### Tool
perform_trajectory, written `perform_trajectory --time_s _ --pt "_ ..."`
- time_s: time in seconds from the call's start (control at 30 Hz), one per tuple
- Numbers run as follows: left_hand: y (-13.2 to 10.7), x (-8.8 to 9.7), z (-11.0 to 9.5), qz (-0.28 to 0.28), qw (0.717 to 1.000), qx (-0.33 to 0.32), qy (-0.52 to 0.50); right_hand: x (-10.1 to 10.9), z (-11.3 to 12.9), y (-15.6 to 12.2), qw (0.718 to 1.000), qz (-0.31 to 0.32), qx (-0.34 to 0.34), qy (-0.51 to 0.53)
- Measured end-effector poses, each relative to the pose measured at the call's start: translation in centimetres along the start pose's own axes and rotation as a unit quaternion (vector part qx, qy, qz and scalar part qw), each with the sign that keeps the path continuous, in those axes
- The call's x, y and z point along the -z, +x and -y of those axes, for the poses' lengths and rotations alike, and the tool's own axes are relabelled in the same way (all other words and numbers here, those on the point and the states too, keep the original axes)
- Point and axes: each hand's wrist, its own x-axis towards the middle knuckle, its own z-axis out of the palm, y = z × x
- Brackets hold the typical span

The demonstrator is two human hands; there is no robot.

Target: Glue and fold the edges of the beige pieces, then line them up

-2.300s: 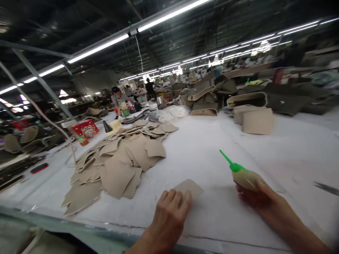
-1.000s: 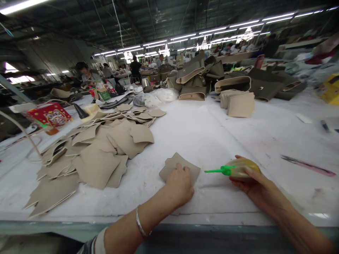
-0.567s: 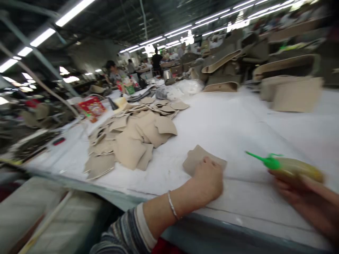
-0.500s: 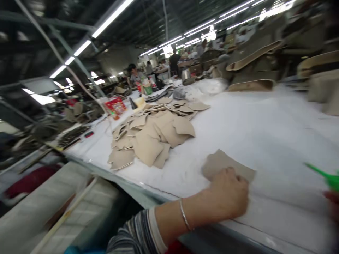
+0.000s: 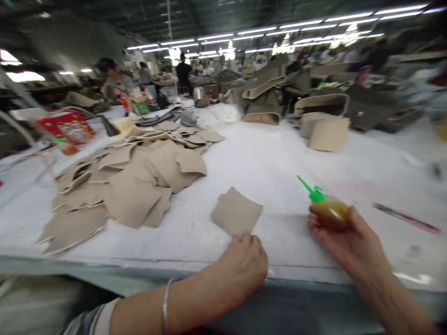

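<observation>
A single beige piece of sheet material (image 5: 236, 211), maybe leather or fabric, lies flat on the white table. My left hand (image 5: 244, 265), with a silver bangle on the wrist, is closed with its curled fingertips at the piece's near edge. In my right hand (image 5: 356, 246) is a squeeze bottle (image 5: 331, 211) of yellowish liquid, held above the table. Its green nozzle points up and to the left, away from the piece. Left of the single piece spreads a loose heap of similar beige pieces (image 5: 134, 186).
Tweezers or a similar slim tool (image 5: 407, 217) lie at the right. Upright beige panels (image 5: 328, 132) and dark bag-like items (image 5: 265, 93) stand at the back. Clear plastic (image 5: 216, 115) and a red packet (image 5: 66, 129) lie beyond the heap. Other people are farther off.
My view has swung to the right and levelled. The right hand with the bottle has come into full view. My left hand has drawn back from over the piece to its near edge.
</observation>
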Motion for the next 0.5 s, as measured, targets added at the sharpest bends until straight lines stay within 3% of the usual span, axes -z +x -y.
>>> perform_trajectory --time_s 0.13,0.33,0.5 --pt "1.5 0.3 0.0 0.069 0.997 -0.02 -0.03 0.6 1.1 -0.7 0.999 -0.038 0.02 0.011" --pt "2.6 -0.2 -0.7 0.076 0.997 -0.002 -0.035 1.7 2.1 -0.9 0.998 -0.05 0.012 0.038" --pt "3.5 -0.2 -2.1 0.131 0.991 0.001 0.005 2.5 3.3 -1.2 0.995 -0.065 0.03 0.066"
